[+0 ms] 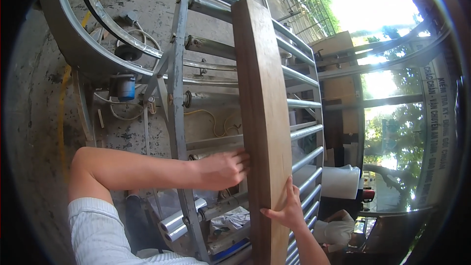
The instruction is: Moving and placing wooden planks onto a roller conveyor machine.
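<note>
A long brown rectangular piece (267, 118), wood or cardboard by its look, lies lengthwise over the metal rollers of a conveyor frame (177, 93). Against its left side rests my left hand (223, 170), with fingers curled in; what the fingertips hold, if anything, is hidden. Lower down on the right side, my right hand (287, 207) grips the edge of the same piece. Its thumb lies across the top face and its fingers stretch up along the side. The near end of the piece runs out of view at the bottom.
A curved metal track (98, 54) bends around at the upper left, near a blue motor (122, 87). Shiny film rolls (182, 220) lie by the frame's lower left. To the right are a white roll (338, 182) and another person (334, 228).
</note>
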Tool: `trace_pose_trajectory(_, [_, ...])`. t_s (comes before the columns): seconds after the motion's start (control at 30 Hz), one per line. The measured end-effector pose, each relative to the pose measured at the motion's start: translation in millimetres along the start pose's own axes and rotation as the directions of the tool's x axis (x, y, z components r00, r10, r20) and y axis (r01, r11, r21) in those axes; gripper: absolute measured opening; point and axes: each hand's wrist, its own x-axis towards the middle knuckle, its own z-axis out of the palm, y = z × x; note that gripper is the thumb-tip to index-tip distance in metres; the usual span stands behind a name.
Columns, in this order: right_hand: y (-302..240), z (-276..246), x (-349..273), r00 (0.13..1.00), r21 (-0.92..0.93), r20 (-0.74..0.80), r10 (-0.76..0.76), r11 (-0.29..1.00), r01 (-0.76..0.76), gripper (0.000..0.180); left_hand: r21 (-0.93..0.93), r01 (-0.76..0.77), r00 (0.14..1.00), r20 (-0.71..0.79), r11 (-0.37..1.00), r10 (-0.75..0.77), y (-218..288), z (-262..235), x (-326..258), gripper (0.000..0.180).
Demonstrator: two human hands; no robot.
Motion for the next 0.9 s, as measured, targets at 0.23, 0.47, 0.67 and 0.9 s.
trace_pose_trajectory(0.23, [30, 20, -13, 0.983, 0.058, -0.140, -0.119, 0.990, 0.128, 0.145, -0.158, 0.079, 0.988, -0.117, 0.984, -0.098, 72, -31, 7, 0.053])
trace_pose_trajectory(0.47, [89, 69, -158, 0.963, -0.160, -0.269, 0.012, 0.985, -0.057, 0.141, -0.352, 0.466, 0.826, -0.157, 0.812, -0.542, 172, -67, -76, 0.042])
trace_pose_trajectory(0.67, [191, 129, -379, 0.929, -0.098, -0.261, 0.263, 0.950, -0.296, 0.140, -0.285, 0.893, 0.331, -0.107, 0.348, -0.938, 301, -49, -261, 0.045])
trace_pose_trajectory(0.9, [295, 184, -520, 0.946, -0.089, -0.220, 0.237, 0.961, -0.261, 0.148, -0.030, 0.987, 0.161, 0.151, 0.158, -0.975, 582, -30, -420, 0.049])
